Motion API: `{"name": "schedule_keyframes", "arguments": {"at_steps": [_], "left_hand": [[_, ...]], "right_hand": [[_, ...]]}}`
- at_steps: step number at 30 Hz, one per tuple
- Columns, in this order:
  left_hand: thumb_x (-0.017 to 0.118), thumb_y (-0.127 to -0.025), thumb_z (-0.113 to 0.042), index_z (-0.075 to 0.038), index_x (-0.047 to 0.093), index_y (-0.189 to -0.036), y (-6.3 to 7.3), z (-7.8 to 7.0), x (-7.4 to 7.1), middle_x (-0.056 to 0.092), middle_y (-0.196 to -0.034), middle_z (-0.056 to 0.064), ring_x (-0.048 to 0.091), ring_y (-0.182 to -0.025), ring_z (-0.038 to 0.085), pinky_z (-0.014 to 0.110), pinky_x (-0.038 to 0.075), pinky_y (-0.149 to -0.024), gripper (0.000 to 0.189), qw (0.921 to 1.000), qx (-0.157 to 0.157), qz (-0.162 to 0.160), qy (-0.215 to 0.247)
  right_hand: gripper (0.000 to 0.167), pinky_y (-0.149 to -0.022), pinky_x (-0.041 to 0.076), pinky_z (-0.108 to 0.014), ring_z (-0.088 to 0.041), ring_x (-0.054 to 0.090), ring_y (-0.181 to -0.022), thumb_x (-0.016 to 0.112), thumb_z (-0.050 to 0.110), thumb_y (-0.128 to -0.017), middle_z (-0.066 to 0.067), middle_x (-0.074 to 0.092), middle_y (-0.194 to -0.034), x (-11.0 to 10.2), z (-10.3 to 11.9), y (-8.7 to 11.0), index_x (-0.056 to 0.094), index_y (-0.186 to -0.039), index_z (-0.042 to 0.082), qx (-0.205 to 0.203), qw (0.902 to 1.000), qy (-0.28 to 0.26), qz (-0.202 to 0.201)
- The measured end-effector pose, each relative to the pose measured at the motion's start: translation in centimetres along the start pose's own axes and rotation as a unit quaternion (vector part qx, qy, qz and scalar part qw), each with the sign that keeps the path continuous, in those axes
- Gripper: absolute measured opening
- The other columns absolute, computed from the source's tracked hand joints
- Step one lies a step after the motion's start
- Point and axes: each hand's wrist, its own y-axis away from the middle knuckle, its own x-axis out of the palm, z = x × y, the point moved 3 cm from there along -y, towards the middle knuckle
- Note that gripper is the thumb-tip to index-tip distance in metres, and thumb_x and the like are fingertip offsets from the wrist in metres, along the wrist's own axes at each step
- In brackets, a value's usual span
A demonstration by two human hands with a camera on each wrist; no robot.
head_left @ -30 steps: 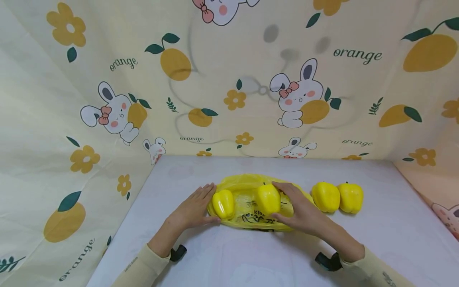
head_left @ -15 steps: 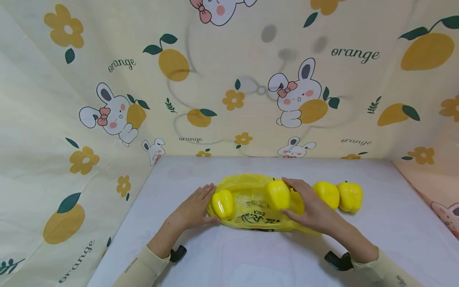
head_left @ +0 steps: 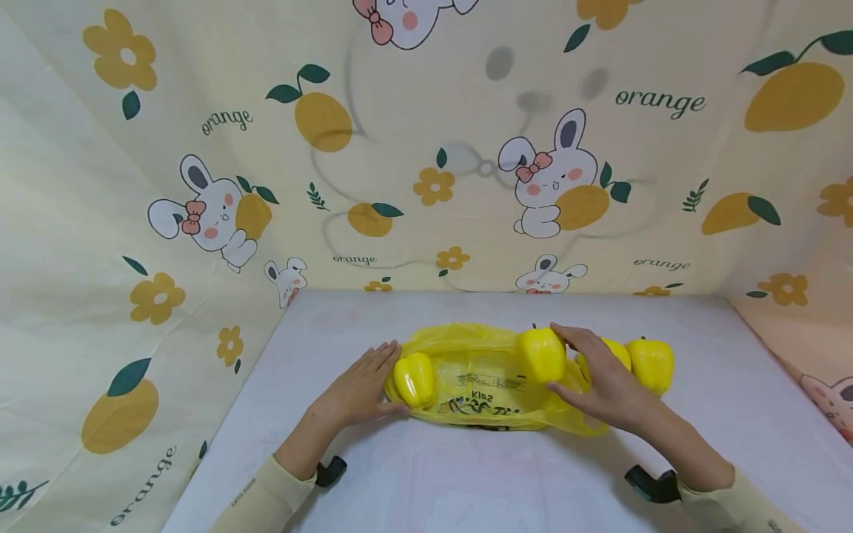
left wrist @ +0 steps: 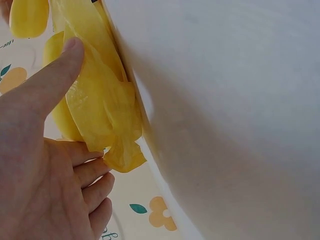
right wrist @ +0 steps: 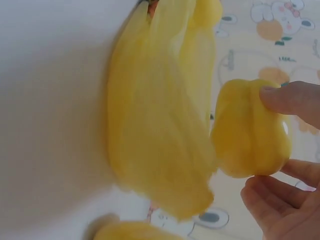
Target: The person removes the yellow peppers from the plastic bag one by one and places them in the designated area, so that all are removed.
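A yellow plastic bag (head_left: 460,340) with dark print lies spread on the white table, and one yellow bell pepper (head_left: 415,380) rests at its left end. Beside that end my left hand (head_left: 349,389) touches the bag with fairly straight fingers; in the left wrist view its thumb (left wrist: 60,75) lies against the plastic. Over the bag's right end, my right hand (head_left: 609,385) holds a second yellow bell pepper (head_left: 542,355) between thumb and fingers. The right wrist view shows this bell pepper (right wrist: 252,130) raised beside the crumpled bag (right wrist: 155,115).
Two more yellow bell peppers stand at the right, one (head_left: 651,366) in plain sight and the other (head_left: 616,354) partly hidden behind my right hand. A printed cloth (head_left: 400,170) with rabbits and oranges hangs behind and beside the white table (head_left: 433,481).
My right hand has moved right and slightly up with its bell pepper, from over the bag's middle to its right end. The bag's right edge has shifted outward. My left hand stays put.
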Motion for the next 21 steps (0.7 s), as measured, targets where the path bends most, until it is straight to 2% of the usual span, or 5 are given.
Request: {"name": "schedule_keyframes", "arguments": {"at_steps": [5,10,12,17,21], "left_hand": [[0.077,-0.092,-0.064,-0.001,0.025,-0.17,0.0,0.1,0.2,0.023,-0.178,0.013,0.022,-0.165,0.031,0.046,0.015,-0.136,0.112,1.0,-0.002,0.0,-0.001],[0.076,-0.092,-0.064,-0.001,0.025,-0.17,0.0,0.2,0.3,0.023,-0.178,0.014,0.023,-0.164,0.031,0.046,0.016,-0.136,0.112,1.0,-0.001,-0.001,-0.003],[0.076,-0.092,-0.065,-0.001,0.025,-0.17,0.0,0.2,0.3,0.023,-0.178,0.014,0.023,-0.164,0.031,0.046,0.016,-0.136,0.112,1.0,0.0,-0.001,-0.005],[0.075,-0.093,-0.065,-0.001,0.025,-0.169,0.0,0.2,0.3,0.024,-0.178,0.014,0.023,-0.164,0.031,0.046,0.016,-0.136,0.112,0.9999,0.001,-0.002,-0.01],[0.074,-0.093,-0.065,0.0,0.025,-0.169,0.0,0.3,0.3,0.024,-0.178,0.014,0.023,-0.164,0.031,0.046,0.017,-0.136,0.112,0.9999,0.004,-0.003,-0.013]], "right_hand": [[0.097,-0.114,0.053,-0.042,-0.035,0.056,-0.135,0.096,0.014,-0.081,-0.013,0.054,-0.152,-1.0,-0.8,0.5,0.042,-0.163,0.009,0.008,0.9999,0.01,-0.007],[0.098,-0.106,0.059,-0.05,-0.036,0.057,-0.13,0.096,0.015,-0.081,-0.015,0.054,-0.152,-2.1,-1.7,1.1,0.041,-0.163,0.009,0.021,0.9995,0.019,-0.015],[0.099,-0.106,0.059,-0.041,-0.037,0.057,-0.128,0.096,0.015,-0.081,-0.016,0.053,-0.151,-2.6,-2.0,1.3,0.041,-0.163,0.009,0.022,0.9994,0.019,-0.019],[0.099,-0.099,0.033,-0.001,-0.037,0.056,-0.122,0.096,0.013,-0.081,-0.019,0.053,-0.149,-3.7,-3.0,1.9,0.041,-0.163,0.006,0.028,0.9992,0.014,-0.025],[0.101,-0.098,0.023,0.005,-0.036,0.055,-0.121,0.096,0.01,-0.08,-0.02,0.053,-0.147,-4.3,-3.7,2.3,0.04,-0.163,0.005,0.029,0.9989,0.017,-0.032]]}}
